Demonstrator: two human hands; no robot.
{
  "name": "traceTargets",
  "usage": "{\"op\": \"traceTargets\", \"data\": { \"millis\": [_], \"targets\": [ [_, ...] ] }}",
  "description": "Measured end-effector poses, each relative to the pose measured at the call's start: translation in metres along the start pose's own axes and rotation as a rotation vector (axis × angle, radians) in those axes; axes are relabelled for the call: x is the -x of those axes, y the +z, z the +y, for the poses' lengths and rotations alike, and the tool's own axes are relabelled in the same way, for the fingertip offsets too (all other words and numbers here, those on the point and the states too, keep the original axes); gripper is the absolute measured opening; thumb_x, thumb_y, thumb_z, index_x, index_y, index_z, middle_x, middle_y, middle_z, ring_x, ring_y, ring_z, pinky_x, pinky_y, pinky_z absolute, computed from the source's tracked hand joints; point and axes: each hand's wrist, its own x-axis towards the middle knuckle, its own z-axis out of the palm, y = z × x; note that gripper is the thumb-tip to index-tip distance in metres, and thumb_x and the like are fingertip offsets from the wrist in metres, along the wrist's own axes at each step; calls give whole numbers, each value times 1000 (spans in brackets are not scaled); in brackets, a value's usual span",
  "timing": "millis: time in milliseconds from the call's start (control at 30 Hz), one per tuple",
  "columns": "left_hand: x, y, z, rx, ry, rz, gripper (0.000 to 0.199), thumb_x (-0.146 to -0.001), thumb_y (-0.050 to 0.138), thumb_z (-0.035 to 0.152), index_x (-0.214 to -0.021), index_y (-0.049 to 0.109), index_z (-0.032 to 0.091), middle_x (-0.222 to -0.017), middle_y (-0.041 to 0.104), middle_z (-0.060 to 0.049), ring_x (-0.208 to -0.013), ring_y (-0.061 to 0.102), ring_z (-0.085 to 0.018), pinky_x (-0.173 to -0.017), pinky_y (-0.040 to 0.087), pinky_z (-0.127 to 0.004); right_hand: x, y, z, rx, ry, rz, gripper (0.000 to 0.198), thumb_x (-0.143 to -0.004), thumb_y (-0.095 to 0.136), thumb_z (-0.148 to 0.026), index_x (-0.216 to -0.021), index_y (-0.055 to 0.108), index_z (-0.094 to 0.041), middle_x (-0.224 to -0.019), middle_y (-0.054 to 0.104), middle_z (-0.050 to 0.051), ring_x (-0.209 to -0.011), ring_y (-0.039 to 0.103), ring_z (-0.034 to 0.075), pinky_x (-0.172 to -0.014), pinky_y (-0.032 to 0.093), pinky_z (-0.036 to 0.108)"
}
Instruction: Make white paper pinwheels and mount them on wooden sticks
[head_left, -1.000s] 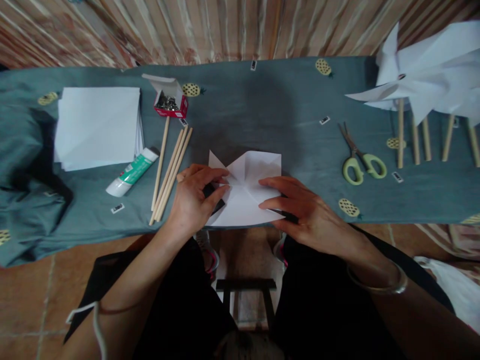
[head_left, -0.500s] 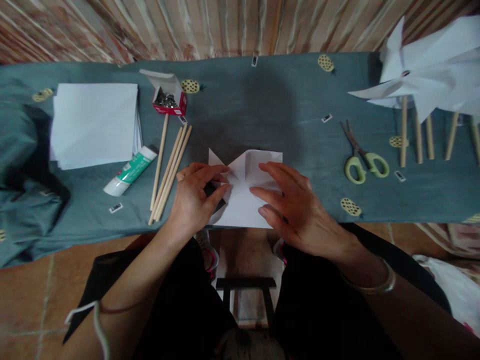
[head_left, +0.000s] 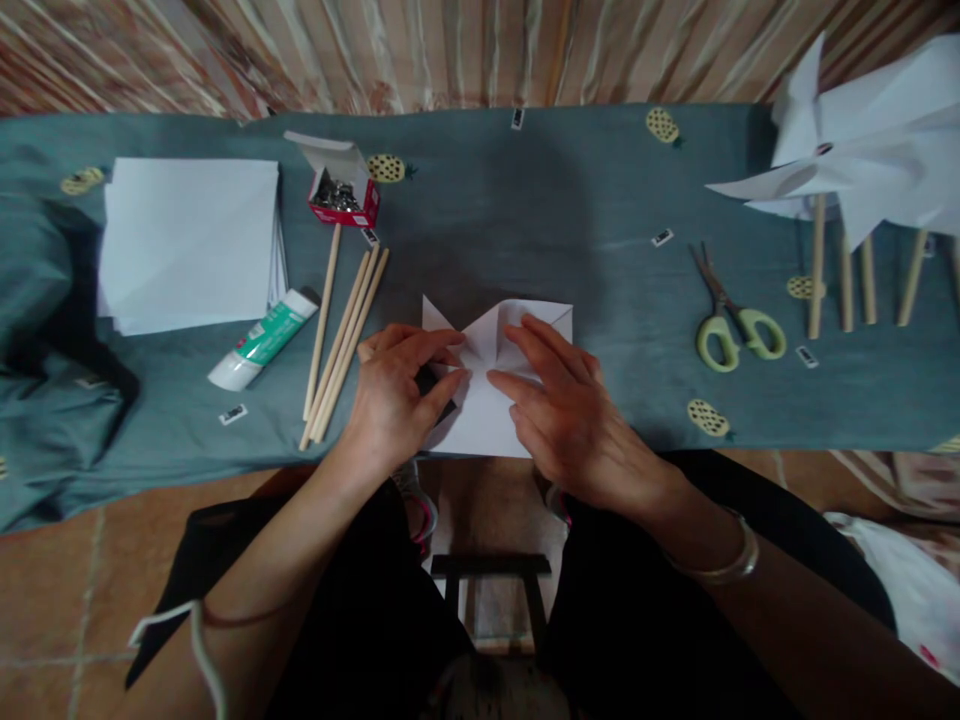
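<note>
A white sheet of paper [head_left: 491,420], cut and partly folded, lies at the table's near edge between my hands. My left hand [head_left: 401,390] pinches a bent flap on its left side between thumb and forefinger, close to the middle. My right hand [head_left: 566,410] rests over the sheet's right side, its fingers stretched out and slightly apart, with fingertips at the raised fold near the centre. Part of the right flap is hidden under that hand. One pointed corner sticks up at the upper left of the sheet.
To the left are a paper stack [head_left: 191,240], a glue tube [head_left: 262,340], several wooden sticks [head_left: 345,350] and an open red box [head_left: 343,195] of small metal pieces. Green-handled scissors [head_left: 727,315] lie right, below white paper pinwheels [head_left: 862,140] on sticks.
My right hand has shifted left, its fingertips closer to the sheet's middle. My left hand keeps its pinch on the flap. The whole view has moved slightly.
</note>
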Motion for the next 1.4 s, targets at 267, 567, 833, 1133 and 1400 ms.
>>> {"op": "traceTargets", "data": {
  "millis": [267, 567, 833, 1133, 1400],
  "targets": [
    [0, 1, 0, -39, 13, 9, 27, -82, 63, 28, -108, 67, 21, -87, 71, -3, -93, 60, -23, -91, 43, -43, -4, 10, -4, 18, 15, 59, 46, -83, 44, -7, -122, 55, -29, -151, 36, 2, -147, 17, 28, -114, 29, 54],
    [0, 1, 2, -80, 58, 7, 21, -84, 60, 28, -101, 69, 20, -89, 72, -4, -98, 58, -25, -91, 39, -44, -4, 1, 8, -269, 69, 120, 35, -90, 45, -19, -117, 63, -33, -151, 40, -5, -146, 23, 25, -118, 24, 52],
    [6, 2, 1, -99, 110, 47, 22, -87, 59, 31, -103, 68, 20, -94, 71, -5, -99, 58, -25, -91, 39, -44, 10, -26, 19, -312, 120, 119, 37, -90, 49, -18, -124, 60, -29, -145, 48, 5, -141, 35, 26, -115, 29, 55],
    [19, -2, 11, -167, 311, 198, 20, -89, 59, 31, -106, 64, 22, -110, 67, -7, -111, 55, -25, -91, 43, -45, 31, -26, 14, -185, 36, 73, 42, -87, 48, -10, -123, 61, -27, -145, 48, 6, -140, 37, 26, -114, 33, 54],
    [50, 24, 31, -256, 568, 4, 18, -87, 63, 25, -103, 62, 16, -99, 69, -7, -94, 59, -22, -72, 46, -35, 42, -28, 15, -146, 21, 22, 43, -87, 45, -5, -121, 61, -25, -143, 50, 7, -139, 39, 24, -113, 36, 52]
  ]
}}
